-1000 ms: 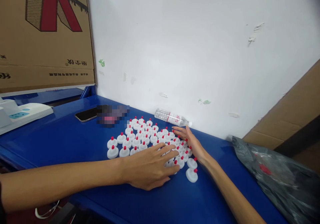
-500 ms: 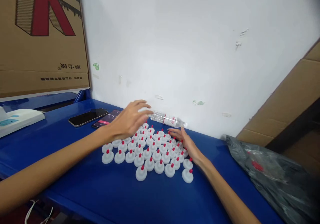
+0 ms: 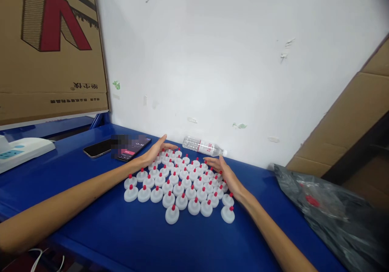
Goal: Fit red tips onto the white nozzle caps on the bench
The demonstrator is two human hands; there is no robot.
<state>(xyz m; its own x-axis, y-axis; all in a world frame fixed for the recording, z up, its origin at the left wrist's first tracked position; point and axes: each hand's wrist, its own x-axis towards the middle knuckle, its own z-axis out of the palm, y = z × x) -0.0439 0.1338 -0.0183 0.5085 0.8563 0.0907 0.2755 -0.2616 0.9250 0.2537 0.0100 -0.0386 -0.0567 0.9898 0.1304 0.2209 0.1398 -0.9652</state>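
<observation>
Many white round caps with red tips (image 3: 190,192) stand close together, tips up, on the blue table (image 3: 121,231). My left hand (image 3: 156,152) lies along the back left edge of the group, open, its fingers stretched out and thumb raised. Along the back right edge rests my right hand (image 3: 226,173), open too, with its fingers reaching behind the caps. Both hands sit against or right beside the outer caps; exact contact is partly hidden. Neither hand grips anything.
A clear plastic bottle (image 3: 203,147) lies against the wall behind the caps. Two phones, one dark (image 3: 99,148) and one lit (image 3: 133,148), lie at left near a white power strip (image 3: 27,150). A grey plastic bag (image 3: 331,211) covers the right side.
My left hand has come down from above the caps to their back left edge, uncovering the lit phone. The rear left caps sit closer in. My right hand stays in place.
</observation>
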